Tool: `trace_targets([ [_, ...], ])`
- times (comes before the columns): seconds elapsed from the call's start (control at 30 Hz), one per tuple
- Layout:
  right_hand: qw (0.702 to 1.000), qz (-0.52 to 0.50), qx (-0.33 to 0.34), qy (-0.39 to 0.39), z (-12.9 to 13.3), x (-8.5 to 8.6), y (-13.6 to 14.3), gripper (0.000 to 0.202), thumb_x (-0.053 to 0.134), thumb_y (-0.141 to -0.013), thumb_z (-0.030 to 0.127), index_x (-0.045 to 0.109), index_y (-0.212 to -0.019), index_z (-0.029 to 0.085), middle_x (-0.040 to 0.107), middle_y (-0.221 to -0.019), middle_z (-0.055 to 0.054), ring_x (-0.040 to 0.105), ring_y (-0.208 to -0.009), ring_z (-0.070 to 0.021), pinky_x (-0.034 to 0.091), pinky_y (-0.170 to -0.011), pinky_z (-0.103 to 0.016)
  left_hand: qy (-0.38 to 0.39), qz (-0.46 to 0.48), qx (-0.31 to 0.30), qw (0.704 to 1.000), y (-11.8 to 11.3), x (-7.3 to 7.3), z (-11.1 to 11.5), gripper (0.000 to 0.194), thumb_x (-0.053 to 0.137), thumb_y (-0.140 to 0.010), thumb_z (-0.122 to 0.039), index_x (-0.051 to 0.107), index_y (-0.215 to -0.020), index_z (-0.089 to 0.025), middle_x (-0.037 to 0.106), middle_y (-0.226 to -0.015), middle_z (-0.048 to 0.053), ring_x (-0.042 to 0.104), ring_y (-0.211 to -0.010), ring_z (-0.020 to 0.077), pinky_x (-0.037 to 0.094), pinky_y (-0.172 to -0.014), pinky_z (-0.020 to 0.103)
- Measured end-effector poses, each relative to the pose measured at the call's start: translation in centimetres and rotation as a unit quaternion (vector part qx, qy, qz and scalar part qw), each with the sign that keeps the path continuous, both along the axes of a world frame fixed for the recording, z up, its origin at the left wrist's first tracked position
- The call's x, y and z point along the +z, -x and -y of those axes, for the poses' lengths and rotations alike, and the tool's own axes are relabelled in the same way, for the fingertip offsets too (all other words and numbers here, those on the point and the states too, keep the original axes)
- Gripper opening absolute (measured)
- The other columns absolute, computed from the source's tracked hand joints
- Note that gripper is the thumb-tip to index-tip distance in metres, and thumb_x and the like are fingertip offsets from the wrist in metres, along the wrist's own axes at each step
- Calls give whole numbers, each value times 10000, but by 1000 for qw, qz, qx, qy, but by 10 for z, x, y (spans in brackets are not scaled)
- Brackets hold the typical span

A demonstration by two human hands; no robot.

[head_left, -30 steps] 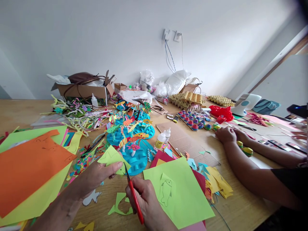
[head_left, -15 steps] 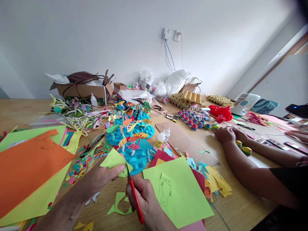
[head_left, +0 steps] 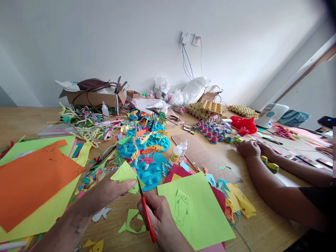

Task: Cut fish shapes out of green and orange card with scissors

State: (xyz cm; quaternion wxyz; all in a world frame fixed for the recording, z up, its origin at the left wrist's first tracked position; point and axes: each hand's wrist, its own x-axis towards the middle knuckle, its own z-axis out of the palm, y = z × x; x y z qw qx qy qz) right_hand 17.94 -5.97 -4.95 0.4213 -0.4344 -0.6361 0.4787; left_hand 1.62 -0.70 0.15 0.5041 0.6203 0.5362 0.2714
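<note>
My left hand pinches a small piece of lime green paper with pencil lines on it. Red-handled scissors are gripped in my right hand, their dark blades at the paper's right edge beside my left thumb. Just right of my right hand lies a larger lime green sheet bearing a drawn fish. A cut-out green scrap rests on the table below my left hand. Behind the hands are blue paper shapes with colourful paper fish over them.
Two glue bottles stand beyond the green sheet. Another person's arms rest on the table at the right. An orange sheet lies at the left. Farther back are a cardboard box, egg trays and a painted egg carton.
The view has shifted slightly, so the background sits a little farther right. Both hands keep nearly the same pose, with the scissors at the paper.
</note>
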Motion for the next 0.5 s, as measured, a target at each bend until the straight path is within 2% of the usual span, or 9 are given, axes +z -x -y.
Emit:
trace_targets([
  [0.1,1000,5,0,-3,0,-4,0,273,447,-877,277,372,-630,188,336,-562,57,300,-520,-84,241,-470,-207,24,14,-29,999,2,1,-1,291,540,-762,-408,643,-935,-197,734,-827,-3,642,-796,224,498,-720,270],
  [0.2,1000,9,1,1,1,-7,1,269,448,-877,279,382,-633,188,358,-551,55,325,-516,-87,251,-477,-210,25,11,-49,998,5,1,-1,283,530,-776,-401,649,-954,-216,733,-879,-12,637,-866,221,493,-763,259],
  [0.3,1000,-2,6,11,1,-8,1,287,438,-875,281,375,-611,190,356,-541,53,331,-513,-91,254,-475,-212,11,8,-43,999,4,1,-1,267,554,-760,-393,664,-930,-220,736,-873,-15,637,-880,217,489,-790,249],
  [0.5,999,-20,10,34,1,-5,2,332,436,-874,326,380,-576,192,352,-521,52,324,-502,-94,259,-461,-213,35,50,-28,998,-2,8,1,324,570,-717,-396,681,-959,-211,750,-844,-12,654,-849,222,510,-762,247],
])
